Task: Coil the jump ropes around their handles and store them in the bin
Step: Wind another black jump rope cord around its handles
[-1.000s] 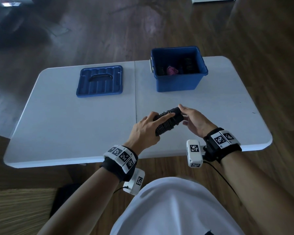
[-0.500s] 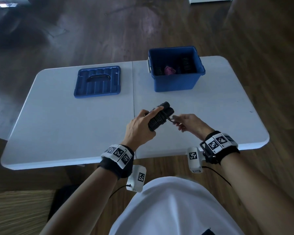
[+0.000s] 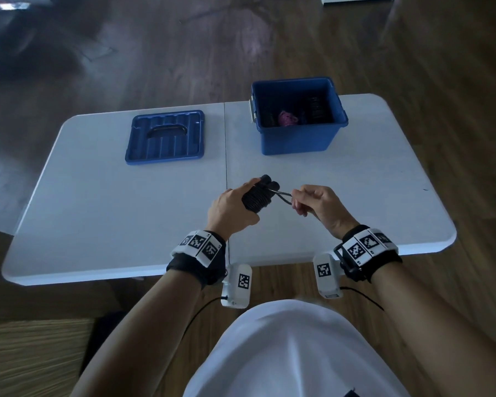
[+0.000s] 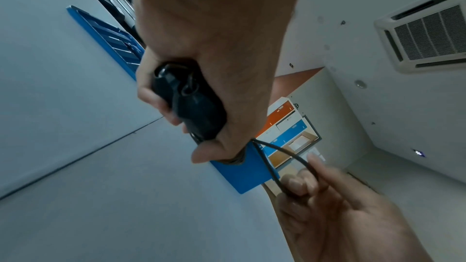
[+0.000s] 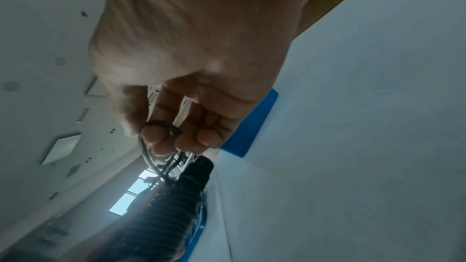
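One rope (image 3: 257, 197) is in hand, nearly all of it wound round its two black handles (image 3: 267, 181), and you are at the finishing step: only a short loop (image 3: 284, 196) of cord stands free. Your left hand (image 3: 231, 209) is curled round the wound bundle, holding it above the near middle of the table (image 3: 98, 210). Your right hand (image 3: 318, 207) pinches the loop between thumb and fingertips (image 5: 153, 133), drawn out to the right of the handle tops, with the other fingers folded in.

By my reading, the next move is to secure that loop, slipping it over a handle end or tucking it under the coils, so the winding does not spring loose. Keep your left grip firm while you do it; the cord looks stiff and may unwind if you ease off. After that the bundle goes to the bin (image 3: 298, 138), which stands open at the far right of the table, well apart from your hands. It already holds dark coiled things and something pink; I cannot tell exactly what they are.

The table is white, with a seam down its middle. The blue lid (image 3: 165, 137) lies flat at the far left, well apart from the bin. The floor around is dark wood. The left wrist view shows a ceiling vent (image 4: 426, 37) and coloured drawers (image 4: 287, 132) beyond.
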